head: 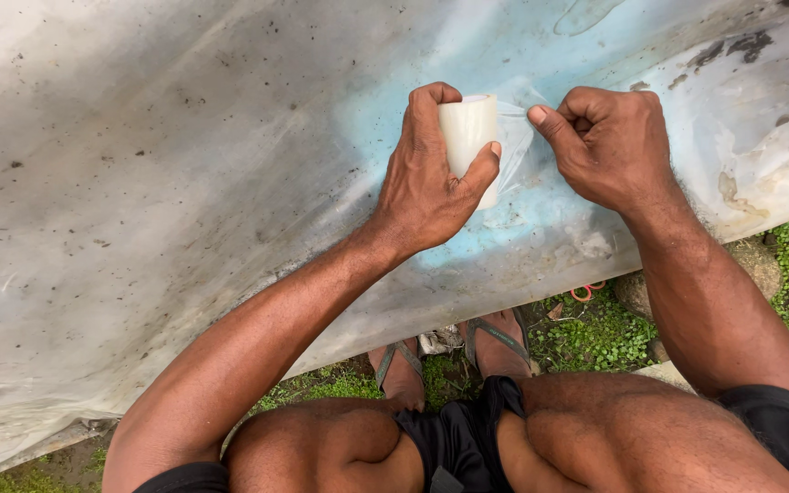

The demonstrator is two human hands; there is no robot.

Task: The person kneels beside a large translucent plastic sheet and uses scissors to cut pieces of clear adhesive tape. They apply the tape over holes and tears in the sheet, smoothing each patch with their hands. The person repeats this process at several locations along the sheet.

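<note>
The roll of clear tape (468, 137) stands upright in the left hand (431, 178), whose fingers curl over its top edge while the thumb presses its lower side, so the hand is closed around it. From the roll a short clear strip of tape (513, 137) runs to the right, lying against the plastic sheet. The right hand (609, 146) is curled into a loose fist just beside the roll, its thumb tip pinching or pressing the free end of the strip. Both hands work against a large dirty translucent plastic sheet (184, 183), grey-white with a pale blue patch behind the roll and dark specks all over. Below the sheet's lower edge show the person's bare knees, black shorts (458, 438), two feet in sandals (495, 342), and green ground plants (595, 333)
</note>
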